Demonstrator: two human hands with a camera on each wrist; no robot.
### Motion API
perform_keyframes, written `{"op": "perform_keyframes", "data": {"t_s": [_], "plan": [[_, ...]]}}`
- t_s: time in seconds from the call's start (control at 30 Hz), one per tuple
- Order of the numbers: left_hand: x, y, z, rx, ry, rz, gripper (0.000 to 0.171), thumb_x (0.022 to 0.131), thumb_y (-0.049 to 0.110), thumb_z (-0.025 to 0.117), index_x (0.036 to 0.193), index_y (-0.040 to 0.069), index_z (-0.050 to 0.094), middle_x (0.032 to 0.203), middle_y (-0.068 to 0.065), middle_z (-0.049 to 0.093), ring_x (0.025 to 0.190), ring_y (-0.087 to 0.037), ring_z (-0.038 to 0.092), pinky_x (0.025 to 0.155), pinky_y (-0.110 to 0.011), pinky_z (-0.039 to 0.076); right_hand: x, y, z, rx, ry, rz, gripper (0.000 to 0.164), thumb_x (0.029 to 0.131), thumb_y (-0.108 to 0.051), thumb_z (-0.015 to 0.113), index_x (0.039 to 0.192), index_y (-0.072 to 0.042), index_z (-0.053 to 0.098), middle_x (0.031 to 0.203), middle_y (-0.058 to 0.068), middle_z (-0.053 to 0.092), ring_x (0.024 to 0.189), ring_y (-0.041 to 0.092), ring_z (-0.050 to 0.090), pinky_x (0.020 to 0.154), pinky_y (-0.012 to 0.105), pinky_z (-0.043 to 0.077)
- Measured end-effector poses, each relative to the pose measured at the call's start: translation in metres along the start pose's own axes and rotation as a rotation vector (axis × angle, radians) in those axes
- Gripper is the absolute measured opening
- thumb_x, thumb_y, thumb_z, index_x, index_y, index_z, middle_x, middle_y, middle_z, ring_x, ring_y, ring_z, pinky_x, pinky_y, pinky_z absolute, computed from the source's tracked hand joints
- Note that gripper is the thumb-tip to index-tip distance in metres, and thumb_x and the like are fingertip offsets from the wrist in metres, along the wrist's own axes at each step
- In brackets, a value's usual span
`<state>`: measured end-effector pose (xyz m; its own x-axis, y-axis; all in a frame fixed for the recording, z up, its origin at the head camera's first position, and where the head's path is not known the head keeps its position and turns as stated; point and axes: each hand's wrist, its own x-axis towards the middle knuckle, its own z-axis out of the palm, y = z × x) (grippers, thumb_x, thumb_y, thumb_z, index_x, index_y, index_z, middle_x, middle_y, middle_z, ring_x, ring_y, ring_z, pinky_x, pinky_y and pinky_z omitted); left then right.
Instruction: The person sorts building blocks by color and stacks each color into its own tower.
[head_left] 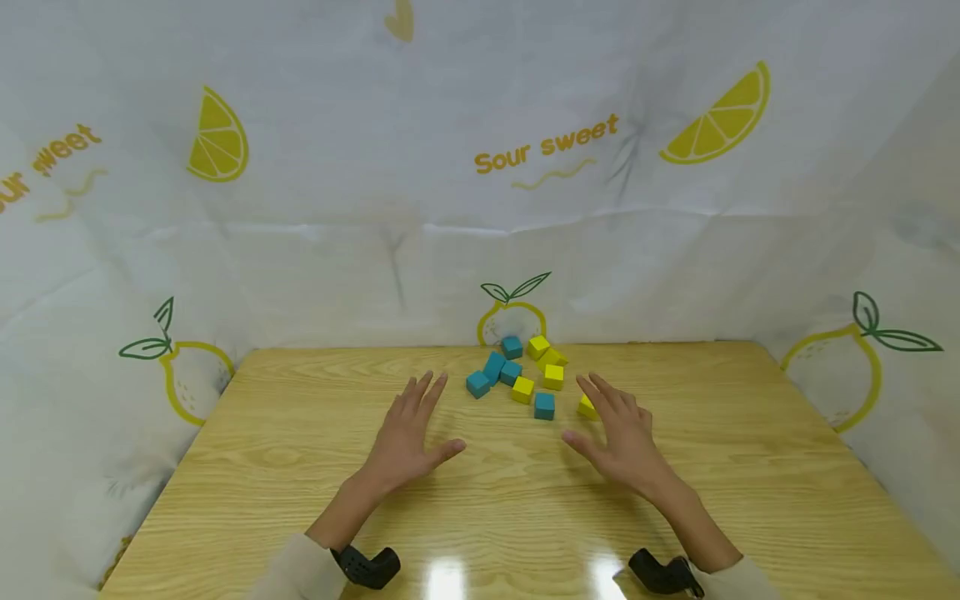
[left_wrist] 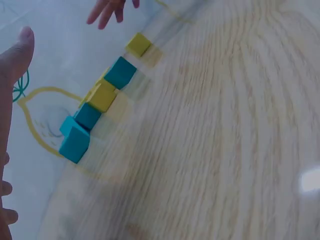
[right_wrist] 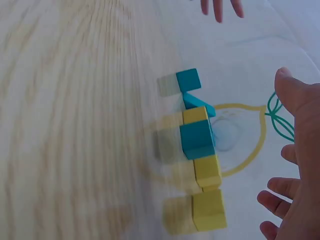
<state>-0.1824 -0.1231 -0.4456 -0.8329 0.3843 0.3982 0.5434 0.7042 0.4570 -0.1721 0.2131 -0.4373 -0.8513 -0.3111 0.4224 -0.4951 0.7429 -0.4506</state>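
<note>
Several blue blocks (head_left: 477, 384) and several yellow blocks (head_left: 553, 377) lie loosely grouped toward the back of the wooden table. My left hand (head_left: 405, 437) hovers to the left of the group, fingers spread and holding nothing. On the other side, my right hand (head_left: 618, 437) is likewise spread and holds nothing; its fingertips partly cover a yellow block (head_left: 587, 407) in the head view. The front blue block (head_left: 544, 406) sits between the two hands. From the right wrist, a yellow block (right_wrist: 209, 210) appears nearest that hand.
The wooden table (head_left: 495, 517) reaches back to a white cloth (head_left: 337, 275) printed with lemons and lettering, which also hangs at both sides. A black wrist device (head_left: 367, 568) is on the left wrist, another black device (head_left: 663, 573) on the right.
</note>
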Motion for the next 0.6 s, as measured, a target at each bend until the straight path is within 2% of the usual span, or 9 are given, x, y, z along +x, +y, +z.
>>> {"op": "perform_keyframes", "data": {"t_s": [0.13, 0.27, 0.4, 0.5, 0.6], "plan": [[-0.003, 0.006, 0.015, -0.085, 0.016, -0.002, 0.097, 0.084, 0.079, 0.033, 0.154, 0.013, 0.019, 0.153, -0.020, 0.024, 0.138, -0.046, 0.018, 0.104, -0.065, 0.019, 0.000, -0.002, 0.014, 0.049, 0.008, -0.006, 0.075, 0.086, -0.036, 0.070, 0.148, -0.011, 0.035, 0.148, 0.018, 0.032, 0.117, 0.041, 0.037, 0.085, 0.063, 0.026], [-0.007, 0.012, 0.029, -0.167, 0.033, -0.023, 0.092, 0.087, 0.075, 0.040, 0.154, 0.016, 0.019, 0.153, -0.020, 0.025, 0.136, -0.048, 0.020, 0.099, -0.068, 0.024, -0.001, -0.002, 0.026, 0.111, -0.005, 0.005, 0.072, 0.088, -0.032, 0.069, 0.148, -0.008, 0.035, 0.148, 0.018, 0.032, 0.120, 0.039, 0.038, 0.089, 0.062, 0.035], [-0.011, 0.017, 0.043, -0.273, 0.068, -0.027, 0.084, 0.091, 0.063, 0.050, 0.154, 0.016, 0.020, 0.153, -0.014, 0.026, 0.137, -0.042, 0.024, 0.098, -0.065, 0.029, -0.002, -0.003, 0.036, 0.166, -0.031, 0.037, 0.072, 0.091, -0.031, 0.067, 0.149, -0.009, 0.032, 0.150, 0.017, 0.030, 0.118, 0.037, 0.047, 0.088, 0.058, 0.042], [-0.015, 0.019, 0.052, -0.365, 0.083, -0.025, 0.080, 0.092, 0.050, 0.057, 0.153, 0.013, 0.022, 0.153, -0.010, 0.028, 0.137, -0.036, 0.028, 0.099, -0.062, 0.031, -0.003, -0.004, 0.043, 0.164, -0.046, 0.049, 0.073, 0.092, -0.033, 0.065, 0.150, -0.009, 0.029, 0.150, 0.017, 0.029, 0.111, 0.034, 0.055, 0.089, 0.055, 0.044], [-0.018, 0.020, 0.058, -0.441, 0.091, -0.051, 0.077, 0.092, 0.041, 0.062, 0.153, 0.013, 0.024, 0.153, -0.006, 0.030, 0.137, -0.032, 0.029, 0.101, -0.059, 0.030, -0.002, -0.004, 0.050, 0.158, -0.030, 0.050, 0.072, 0.093, -0.032, 0.064, 0.150, -0.006, 0.029, 0.149, 0.017, 0.030, 0.107, 0.030, 0.057, 0.088, 0.052, 0.045]]}}
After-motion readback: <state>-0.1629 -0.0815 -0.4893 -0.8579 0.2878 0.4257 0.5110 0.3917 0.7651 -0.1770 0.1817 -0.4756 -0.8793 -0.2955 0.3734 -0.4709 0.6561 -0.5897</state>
